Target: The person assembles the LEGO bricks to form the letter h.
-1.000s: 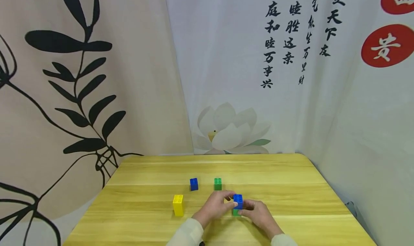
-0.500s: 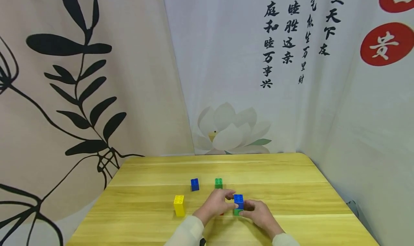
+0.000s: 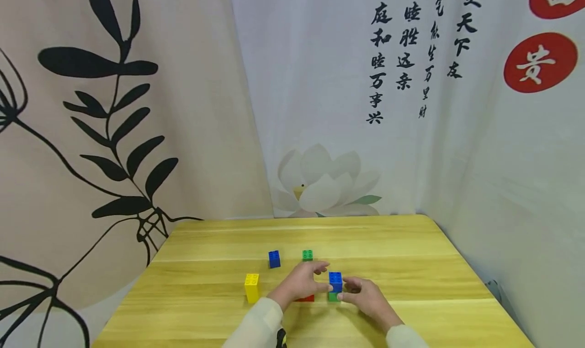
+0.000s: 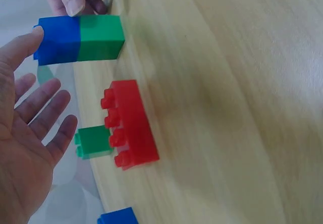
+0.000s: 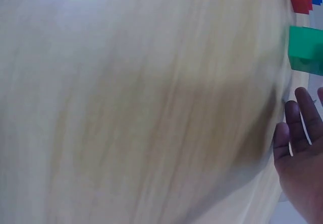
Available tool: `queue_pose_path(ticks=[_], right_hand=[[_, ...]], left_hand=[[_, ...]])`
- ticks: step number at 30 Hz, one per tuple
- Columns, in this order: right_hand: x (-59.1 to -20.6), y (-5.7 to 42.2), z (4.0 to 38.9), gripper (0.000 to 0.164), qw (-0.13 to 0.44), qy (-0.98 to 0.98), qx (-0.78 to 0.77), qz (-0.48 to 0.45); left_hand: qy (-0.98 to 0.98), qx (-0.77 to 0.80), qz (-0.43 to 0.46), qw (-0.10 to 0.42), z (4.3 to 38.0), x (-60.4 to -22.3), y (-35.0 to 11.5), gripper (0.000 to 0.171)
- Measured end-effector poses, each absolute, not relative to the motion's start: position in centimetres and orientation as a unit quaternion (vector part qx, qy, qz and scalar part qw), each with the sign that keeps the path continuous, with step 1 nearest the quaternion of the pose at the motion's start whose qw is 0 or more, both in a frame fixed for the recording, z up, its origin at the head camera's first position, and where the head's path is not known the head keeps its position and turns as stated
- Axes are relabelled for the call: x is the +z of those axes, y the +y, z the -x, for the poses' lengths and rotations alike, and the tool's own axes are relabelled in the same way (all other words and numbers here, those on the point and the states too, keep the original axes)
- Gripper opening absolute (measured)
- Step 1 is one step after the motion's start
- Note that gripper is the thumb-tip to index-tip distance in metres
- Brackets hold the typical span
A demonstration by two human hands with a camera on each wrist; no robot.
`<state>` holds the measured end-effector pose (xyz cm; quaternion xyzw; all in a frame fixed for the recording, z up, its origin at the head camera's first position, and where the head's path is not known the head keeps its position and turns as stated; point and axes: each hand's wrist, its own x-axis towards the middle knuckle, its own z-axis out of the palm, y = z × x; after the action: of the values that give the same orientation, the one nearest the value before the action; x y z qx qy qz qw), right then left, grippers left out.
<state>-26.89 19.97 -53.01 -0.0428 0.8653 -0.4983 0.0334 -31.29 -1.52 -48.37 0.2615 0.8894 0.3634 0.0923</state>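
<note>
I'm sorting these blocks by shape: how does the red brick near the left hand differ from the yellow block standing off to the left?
The red brick lies low and flat on the table; the yellow block stands tall and upright. The red brick sits right beside the left hand, partly hidden by it in the head view; the yellow block stands alone, untouched. In the left wrist view the red brick is long, with two rows of studs. Both are studded plastic building blocks.

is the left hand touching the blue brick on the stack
Touching: in the left wrist view the left hand has its thumb tip against the blue brick.
</note>
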Motion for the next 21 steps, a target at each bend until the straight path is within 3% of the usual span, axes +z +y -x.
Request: queue_pose_path(ticks=[7, 21], right_hand=[[-52.1, 19.9, 26.9, 0.075, 0.037, 0.868, -0.495, 0.018], [-49.6, 19.6, 27.7, 0.072, -0.001, 0.869, -0.495, -0.014]], left_hand=[[0.892, 0.370, -0.246, 0.080, 31.5, -47.7, -2.6, 0.058], [0.880, 0.411, -0.229, 0.057, 32.3, -45.4, -5.6, 0.059]])
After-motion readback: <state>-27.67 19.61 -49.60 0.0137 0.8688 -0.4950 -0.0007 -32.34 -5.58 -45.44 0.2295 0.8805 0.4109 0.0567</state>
